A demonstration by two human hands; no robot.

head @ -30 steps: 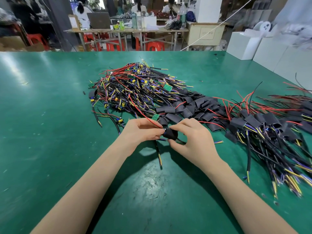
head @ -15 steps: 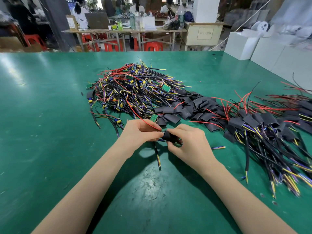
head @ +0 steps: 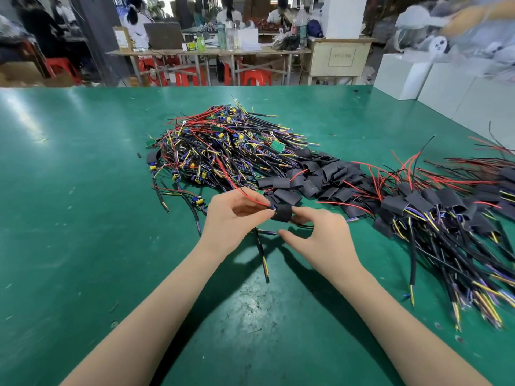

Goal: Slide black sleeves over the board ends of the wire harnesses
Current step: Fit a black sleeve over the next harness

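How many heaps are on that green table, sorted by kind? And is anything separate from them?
Heap of bare wire harnesses: 1
Heap of loose black sleeves: 1
Heap of sleeved harnesses: 1
Harness being sleeved: 1
Total: 4

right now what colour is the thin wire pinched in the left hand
Red, clearest in the head view: the thin wire runs into the left hand.
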